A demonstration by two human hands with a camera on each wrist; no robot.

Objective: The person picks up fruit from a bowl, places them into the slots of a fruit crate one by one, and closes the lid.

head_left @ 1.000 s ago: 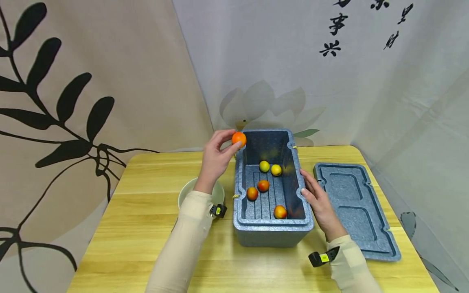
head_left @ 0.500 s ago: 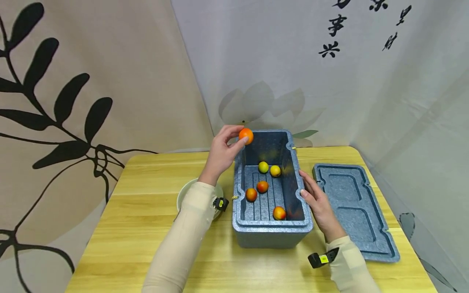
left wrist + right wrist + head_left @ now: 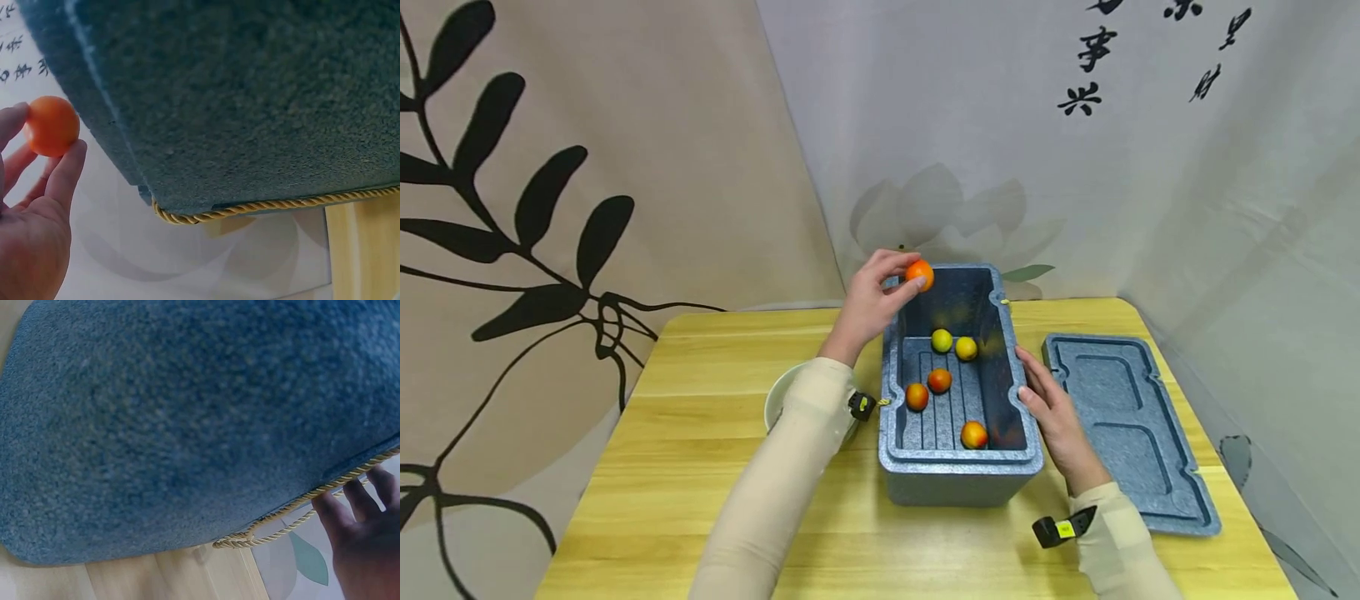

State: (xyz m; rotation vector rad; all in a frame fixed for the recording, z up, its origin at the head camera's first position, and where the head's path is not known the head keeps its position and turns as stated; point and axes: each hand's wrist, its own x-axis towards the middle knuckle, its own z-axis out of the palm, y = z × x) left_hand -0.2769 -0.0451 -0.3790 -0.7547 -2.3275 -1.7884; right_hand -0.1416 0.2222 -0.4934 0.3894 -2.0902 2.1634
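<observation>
My left hand (image 3: 874, 293) pinches a small orange (image 3: 921, 274) between thumb and fingertips, over the far left rim of a speckled grey-blue foam box (image 3: 961, 489). In the left wrist view the orange (image 3: 52, 126) is smooth and round, beside the box's outer wall (image 3: 262, 112). My right hand (image 3: 1060, 417) rests against the box's right side with fairly straight fingers; its fingertips touch near a twisted gold rope (image 3: 294, 503) in the right wrist view. Inside the box lie two yellow fruits (image 3: 966, 348) at the back and three red-orange fruits (image 3: 939, 381) nearer me.
A pale bowl (image 3: 781, 392) stands left of the box, partly hidden under my left forearm; its contents are hidden. To the right, the grey-blue lid (image 3: 1142, 433) lies on the wooden table (image 3: 700, 433). A printed cloth (image 3: 700, 167) hangs behind.
My left hand has moved right and slightly away from me with the orange, from the box's left edge to over its far left rim. The right hand stays in place.
</observation>
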